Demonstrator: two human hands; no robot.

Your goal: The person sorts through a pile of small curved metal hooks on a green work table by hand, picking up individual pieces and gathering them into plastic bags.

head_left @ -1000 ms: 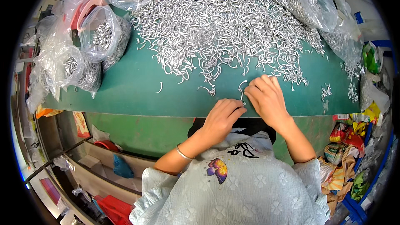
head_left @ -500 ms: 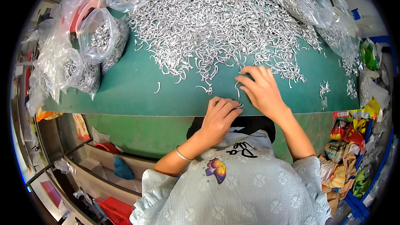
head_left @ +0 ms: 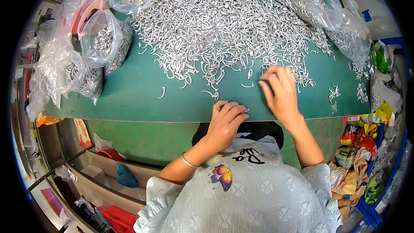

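A large heap of small curved silver metal pieces [head_left: 215, 30] covers the far part of the green table [head_left: 138, 99]. At the near edge, my left hand [head_left: 225, 123] is closed, with a small silver metal piece [head_left: 246, 110] showing at its fingertips; most of what it holds is hidden. Fingers bent and thumb apart, my right hand [head_left: 280, 92] hovers at the heap's near fringe, and no piece can be seen in it. Between the hands and the heap lie a loose curved piece [head_left: 247, 86] and a small clump of pieces [head_left: 214, 95].
Clear plastic bags [head_left: 103, 41] of silver pieces and a pink basket [head_left: 88, 13] stand at the left. More filled bags [head_left: 321, 4] lean at the far right, with a small cluster of pieces [head_left: 334, 92] nearer. Coloured packets [head_left: 355, 146] are stacked beside the table.
My right hand has shifted right, away from my left hand, with its thumb further from the fingers. A curved piece near it lies differently. My left hand has barely moved.
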